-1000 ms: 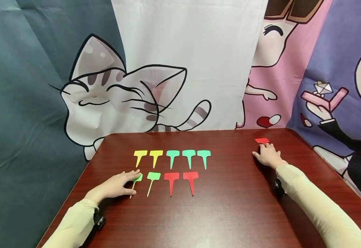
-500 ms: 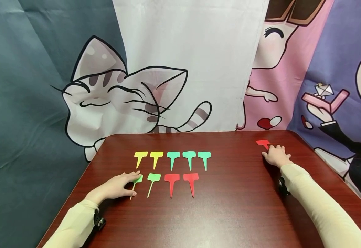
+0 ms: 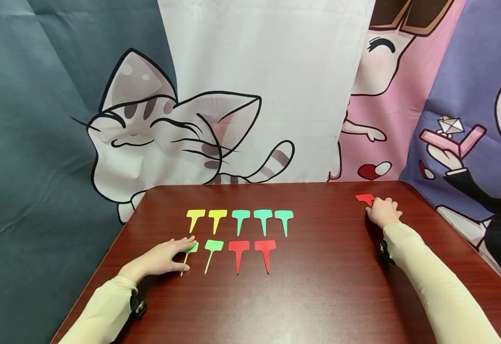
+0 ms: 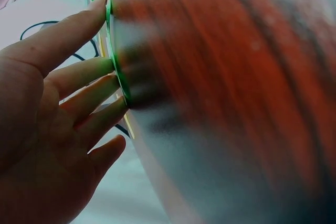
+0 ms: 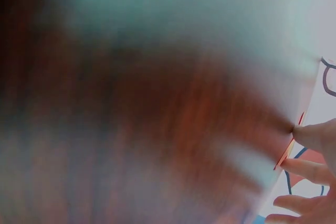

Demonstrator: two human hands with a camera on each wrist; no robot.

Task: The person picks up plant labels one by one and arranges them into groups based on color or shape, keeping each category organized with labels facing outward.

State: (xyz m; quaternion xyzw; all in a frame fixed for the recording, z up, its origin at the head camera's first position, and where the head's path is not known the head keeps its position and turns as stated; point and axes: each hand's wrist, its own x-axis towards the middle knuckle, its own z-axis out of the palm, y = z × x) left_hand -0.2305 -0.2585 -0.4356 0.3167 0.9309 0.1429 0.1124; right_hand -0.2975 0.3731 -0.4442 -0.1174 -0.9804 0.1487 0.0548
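Note:
In the head view my left hand (image 3: 160, 257) lies with its fingers extended over a light-green T-shaped plant label (image 3: 193, 248), partly covering its head. The left wrist view has the fingertips right at the green label (image 4: 111, 40). At the far right of the table, my right hand (image 3: 383, 211) is beside a red T-shaped plant label (image 3: 364, 198), whose stem is hidden by the fingers. Seen from the right wrist, the thumb and forefinger (image 5: 307, 169) stand apart, their tips at the thin red label (image 5: 281, 161).
On the dark wooden table (image 3: 310, 296), two yellow labels (image 3: 218, 217) and three teal labels (image 3: 262, 217) form a back row. A second light-green label (image 3: 213, 246) and two red labels (image 3: 239, 248) lie in front. A printed cartoon cloth (image 3: 310, 95) hangs behind the table.
My right hand has shifted right off the red label's head, uncovering more of it, then edged slightly left toward its stem. The left hand stays on the green label.

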